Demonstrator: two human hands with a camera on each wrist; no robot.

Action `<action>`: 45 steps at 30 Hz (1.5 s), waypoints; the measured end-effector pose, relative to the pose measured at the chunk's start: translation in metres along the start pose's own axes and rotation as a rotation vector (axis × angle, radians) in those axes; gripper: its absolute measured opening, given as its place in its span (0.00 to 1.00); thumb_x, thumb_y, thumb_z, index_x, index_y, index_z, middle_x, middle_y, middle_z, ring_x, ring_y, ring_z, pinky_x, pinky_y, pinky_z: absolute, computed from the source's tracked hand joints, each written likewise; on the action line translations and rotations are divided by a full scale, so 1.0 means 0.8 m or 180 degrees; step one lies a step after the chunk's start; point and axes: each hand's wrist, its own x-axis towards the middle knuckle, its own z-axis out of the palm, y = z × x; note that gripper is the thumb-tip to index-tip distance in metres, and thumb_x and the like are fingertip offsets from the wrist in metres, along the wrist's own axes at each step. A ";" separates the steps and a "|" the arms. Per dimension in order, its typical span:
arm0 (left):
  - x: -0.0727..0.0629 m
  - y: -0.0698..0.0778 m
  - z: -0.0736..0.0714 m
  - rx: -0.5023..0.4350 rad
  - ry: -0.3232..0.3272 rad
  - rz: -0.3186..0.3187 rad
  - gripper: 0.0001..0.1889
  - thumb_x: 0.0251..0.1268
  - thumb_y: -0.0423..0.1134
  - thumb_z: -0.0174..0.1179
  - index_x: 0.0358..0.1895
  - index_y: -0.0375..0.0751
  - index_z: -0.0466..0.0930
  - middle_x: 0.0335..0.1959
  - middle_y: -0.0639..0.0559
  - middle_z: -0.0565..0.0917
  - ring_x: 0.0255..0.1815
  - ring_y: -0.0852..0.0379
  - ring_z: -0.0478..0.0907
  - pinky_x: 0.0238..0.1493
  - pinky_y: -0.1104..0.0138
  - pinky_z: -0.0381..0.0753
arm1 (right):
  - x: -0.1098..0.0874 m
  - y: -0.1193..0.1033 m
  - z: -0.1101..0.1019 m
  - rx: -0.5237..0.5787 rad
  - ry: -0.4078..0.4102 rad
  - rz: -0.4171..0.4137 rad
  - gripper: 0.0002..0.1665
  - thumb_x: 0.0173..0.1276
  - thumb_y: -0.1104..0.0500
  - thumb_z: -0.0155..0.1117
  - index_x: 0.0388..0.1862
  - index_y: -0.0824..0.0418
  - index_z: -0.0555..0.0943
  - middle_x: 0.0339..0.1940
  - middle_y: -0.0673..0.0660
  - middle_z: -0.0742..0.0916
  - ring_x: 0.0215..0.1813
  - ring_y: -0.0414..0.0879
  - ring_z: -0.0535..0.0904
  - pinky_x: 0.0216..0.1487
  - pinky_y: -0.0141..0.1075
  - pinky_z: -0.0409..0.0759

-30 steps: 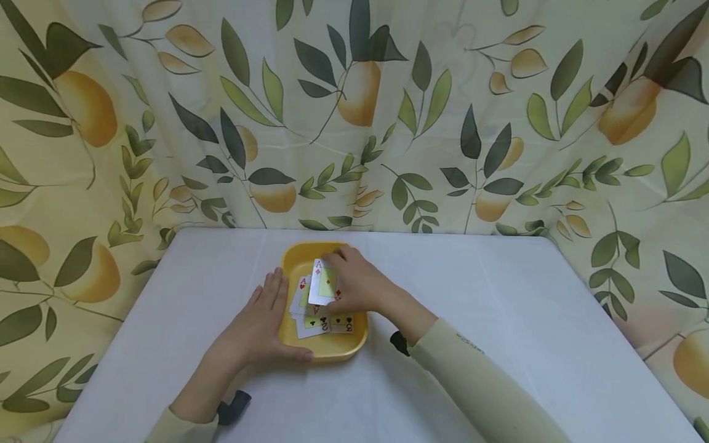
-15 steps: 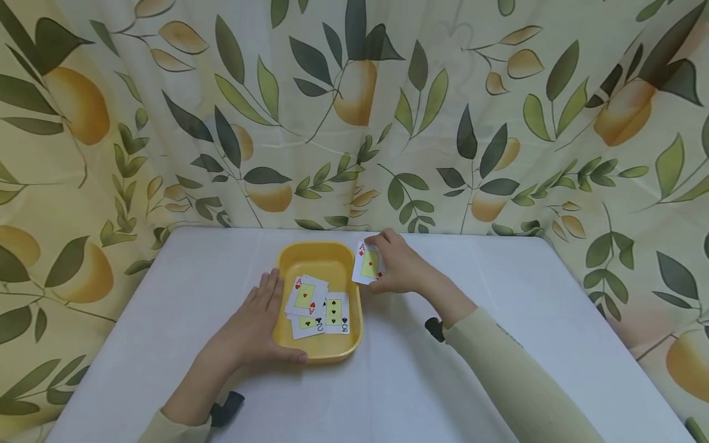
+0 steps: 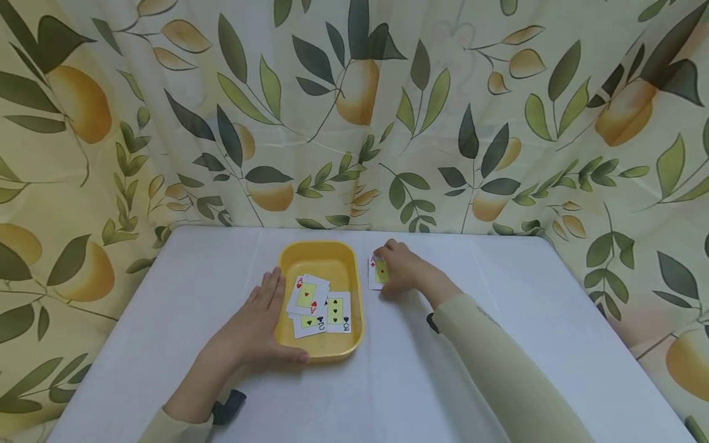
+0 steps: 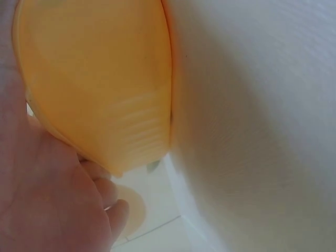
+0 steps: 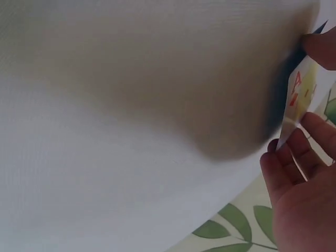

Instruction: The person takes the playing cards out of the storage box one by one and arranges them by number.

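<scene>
My right hand (image 3: 407, 271) pinches a playing card, the ace of diamonds (image 3: 378, 274), just right of the tray and close over the white table. In the right wrist view the card (image 5: 300, 97) stands tilted between thumb and fingers, with a dark blue area along its lower side. My left hand (image 3: 249, 335) lies along the left side of the yellow tray (image 3: 318, 258), fingers straight and thumb at its front edge. Inside the tray, an ace of hearts (image 3: 306, 295) partly covers a two of clubs (image 3: 309, 327); a three of spades (image 3: 338, 312) lies beside them.
A white cloth covers the table (image 3: 443, 381). Behind it hangs a curtain (image 3: 354, 154) printed with leaves and fruit. The left wrist view is mostly the tray's outer wall (image 4: 100, 79) and the tablecloth (image 4: 252, 131).
My right hand has carried the ace of diamonds out of the tray to the right and lowered it toward the table. My left hand has stayed at the tray's side.
</scene>
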 end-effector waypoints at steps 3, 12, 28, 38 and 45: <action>0.002 0.001 0.000 -0.0003 -0.0032 0.0003 0.81 0.29 0.85 0.63 0.80 0.32 0.37 0.83 0.40 0.35 0.83 0.43 0.33 0.81 0.49 0.44 | 0.003 0.003 0.002 0.0058 -0.0133 0.0126 0.52 0.48 0.53 0.80 0.73 0.57 0.69 0.64 0.58 0.71 0.59 0.52 0.67 0.63 0.45 0.75; 0.007 0.000 0.001 0.0012 -0.0090 -0.0007 0.82 0.27 0.86 0.62 0.80 0.34 0.36 0.83 0.43 0.34 0.83 0.45 0.31 0.81 0.50 0.44 | 0.002 0.006 -0.001 0.0139 -0.0215 0.0160 0.54 0.50 0.53 0.79 0.76 0.56 0.65 0.68 0.60 0.69 0.64 0.55 0.65 0.68 0.50 0.73; 0.006 -0.002 -0.002 -0.0005 -0.0087 -0.0056 0.81 0.27 0.86 0.63 0.80 0.34 0.37 0.83 0.42 0.35 0.83 0.44 0.32 0.81 0.50 0.44 | -0.041 -0.083 -0.044 0.0327 0.0385 -0.0648 0.53 0.49 0.47 0.76 0.74 0.59 0.66 0.67 0.56 0.71 0.65 0.50 0.67 0.67 0.45 0.75; 0.002 -0.002 0.000 -0.0004 -0.0077 0.0039 0.81 0.29 0.85 0.63 0.80 0.32 0.38 0.82 0.40 0.36 0.83 0.43 0.33 0.80 0.48 0.45 | -0.025 -0.148 0.003 0.0160 0.0217 -0.0898 0.60 0.48 0.39 0.75 0.76 0.61 0.63 0.71 0.56 0.70 0.68 0.47 0.67 0.72 0.40 0.70; 0.000 -0.002 -0.001 0.0003 -0.0018 0.0126 0.80 0.31 0.86 0.61 0.79 0.30 0.39 0.82 0.38 0.37 0.83 0.41 0.34 0.80 0.47 0.45 | -0.009 -0.168 0.032 -0.0143 0.0101 -0.0841 0.66 0.47 0.31 0.74 0.78 0.61 0.60 0.70 0.56 0.69 0.67 0.49 0.67 0.73 0.40 0.69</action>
